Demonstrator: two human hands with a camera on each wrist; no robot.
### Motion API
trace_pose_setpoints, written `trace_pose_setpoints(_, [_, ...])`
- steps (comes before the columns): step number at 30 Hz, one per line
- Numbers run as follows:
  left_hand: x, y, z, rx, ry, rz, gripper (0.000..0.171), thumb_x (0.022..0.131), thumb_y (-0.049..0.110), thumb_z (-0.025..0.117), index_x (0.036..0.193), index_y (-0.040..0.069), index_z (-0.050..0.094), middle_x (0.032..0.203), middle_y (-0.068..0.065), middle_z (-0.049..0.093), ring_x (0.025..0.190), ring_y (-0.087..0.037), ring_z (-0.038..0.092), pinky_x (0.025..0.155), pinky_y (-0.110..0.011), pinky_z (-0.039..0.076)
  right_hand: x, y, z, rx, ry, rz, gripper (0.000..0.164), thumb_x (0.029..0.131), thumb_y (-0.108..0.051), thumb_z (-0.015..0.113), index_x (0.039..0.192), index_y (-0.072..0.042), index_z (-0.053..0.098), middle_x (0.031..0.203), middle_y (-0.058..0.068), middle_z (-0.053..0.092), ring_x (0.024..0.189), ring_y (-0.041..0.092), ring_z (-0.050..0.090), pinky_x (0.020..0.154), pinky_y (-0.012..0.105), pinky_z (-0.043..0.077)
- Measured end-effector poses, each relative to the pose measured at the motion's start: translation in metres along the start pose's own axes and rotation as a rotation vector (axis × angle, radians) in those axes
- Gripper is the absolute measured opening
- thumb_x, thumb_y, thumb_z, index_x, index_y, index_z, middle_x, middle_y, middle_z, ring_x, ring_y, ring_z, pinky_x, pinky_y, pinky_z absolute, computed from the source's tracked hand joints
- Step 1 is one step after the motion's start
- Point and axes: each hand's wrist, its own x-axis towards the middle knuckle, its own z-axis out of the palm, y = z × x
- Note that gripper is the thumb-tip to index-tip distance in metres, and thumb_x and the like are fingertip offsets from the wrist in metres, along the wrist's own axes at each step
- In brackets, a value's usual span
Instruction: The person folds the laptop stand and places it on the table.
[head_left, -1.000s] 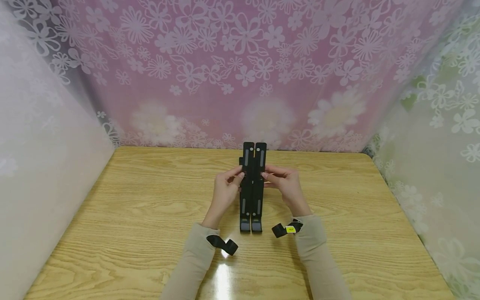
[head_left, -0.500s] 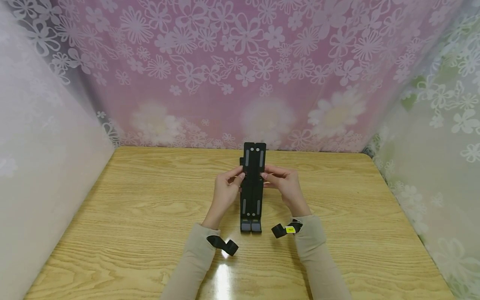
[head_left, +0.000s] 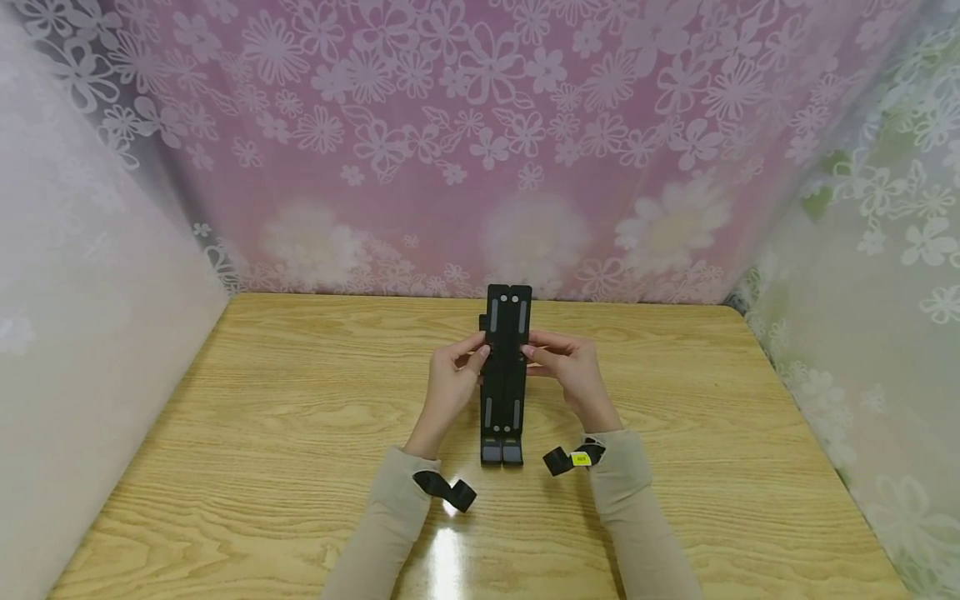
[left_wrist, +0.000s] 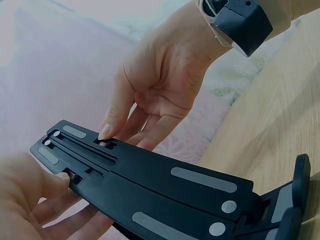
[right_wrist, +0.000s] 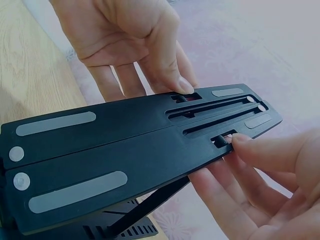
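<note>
A black folding laptop stand (head_left: 504, 375) is held up over the middle of the table, its two long arms side by side and touching. Grey pads and pale round dots mark its top face, and short upturned lips form its near end. My left hand (head_left: 448, 379) pinches the left edge, thumb on top at a small slot, seen closely in the left wrist view. Opposite it, my right hand (head_left: 576, 375) pinches the right edge the same way. Below the arms, part of the stand's slotted base (right_wrist: 132, 225) shows in the right wrist view; most of it is hidden.
The wood-grain table (head_left: 300, 433) stretches around both hands. A pink flowered curtain (head_left: 420, 167) hangs behind its far edge, with pale sheets at either side. Each wrist wears a small black camera, such as the left one (head_left: 447, 490).
A second ago a narrow gap ran between the stand's two arms. They have come together, and the gap is gone. Both hands keep their hold in nearly the same place.
</note>
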Motion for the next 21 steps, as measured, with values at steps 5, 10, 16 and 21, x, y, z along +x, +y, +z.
trace_pose_setpoints(5, [-0.001, -0.001, -0.002, -0.016, -0.009, 0.013, 0.028, 0.095, 0.003, 0.066, 0.122, -0.002, 0.069, 0.118, -0.016, 0.069, 0.079, -0.020, 0.068, 0.062, -0.051, 0.058, -0.003, -0.001, 0.002, -0.020, 0.002, 0.011, 0.029, 0.093, -0.001, 0.068, 0.118, 0.011, 0.066, 0.102, 0.009, 0.073, 0.083, 0.018, 0.071, 0.078, 0.054, 0.056])
trace_pose_setpoints(10, [-0.005, 0.004, -0.004, -0.032, -0.024, 0.032, 0.026, 0.095, 0.001, 0.064, 0.119, -0.009, 0.067, 0.108, -0.024, 0.069, 0.079, -0.033, 0.067, 0.054, -0.025, 0.054, -0.006, 0.001, 0.003, -0.014, -0.013, -0.003, 0.028, 0.094, -0.001, 0.066, 0.118, 0.013, 0.064, 0.101, 0.006, 0.072, 0.083, 0.018, 0.070, 0.078, 0.054, 0.057])
trace_pose_setpoints(16, [-0.018, 0.034, -0.009, -0.019, -0.058, 0.047, 0.023, 0.095, -0.003, 0.061, 0.115, -0.014, 0.065, 0.104, -0.028, 0.068, 0.077, -0.044, 0.064, 0.054, -0.022, 0.051, -0.010, -0.001, 0.006, 0.024, -0.004, -0.017, 0.028, 0.095, -0.002, 0.065, 0.118, 0.014, 0.063, 0.097, 0.005, 0.072, 0.079, 0.018, 0.069, 0.072, 0.044, 0.060])
trace_pose_setpoints(21, [-0.022, 0.037, -0.012, -0.033, -0.063, 0.062, 0.022, 0.094, -0.005, 0.061, 0.114, -0.014, 0.065, 0.104, -0.030, 0.067, 0.076, -0.046, 0.063, 0.057, -0.029, 0.055, -0.014, -0.001, 0.007, 0.048, 0.026, -0.016, 0.030, 0.096, -0.008, 0.065, 0.117, 0.014, 0.063, 0.094, 0.005, 0.072, 0.077, 0.019, 0.069, 0.071, 0.041, 0.060])
